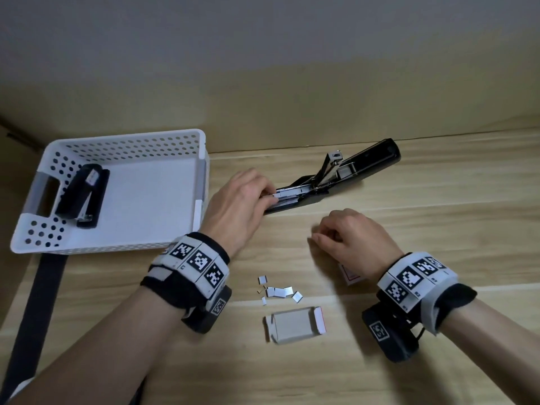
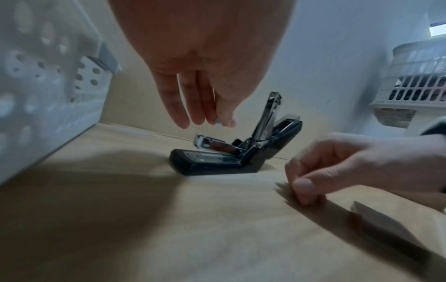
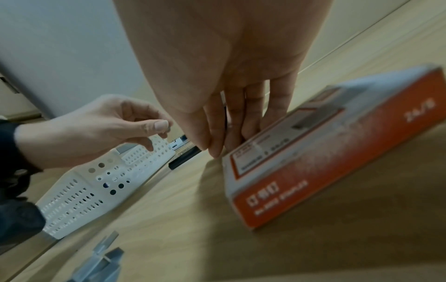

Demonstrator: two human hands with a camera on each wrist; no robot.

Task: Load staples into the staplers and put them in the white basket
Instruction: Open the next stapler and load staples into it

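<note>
Stapler [image 1: 330, 179], black, lies opened flat on the wooden table [image 1: 438, 200] near the back wall, its long axis running from the near-left, beside the white basket [image 1: 201, 171], to the far-right; the lid is folded back and the metal pusher arm stands up at the hinge, leaving the staple channel exposed at the near-left end. The left hand [image 1: 238, 204] is directly at that end and is the nearer of the two: palm down, fingers reaching forward, its fingertips pinching a small strip of staples [image 2: 219, 122], which the left wrist view shows just above the channel's open front. Judged from this, the strip must be lowered and aligned along the channel's axis. The right hand [image 1: 350, 238] is apart from the stapler, on the near side, fingers loosely curled with tips touching the table beside the orange staple box [image 3: 337, 143]; it seems to hold nothing. A second stapler [image 1: 83, 195] already lies in the basket. Loose staple pieces [image 1: 279, 292] and an empty inner tray [image 1: 295, 324] lie nearer the person.
</note>
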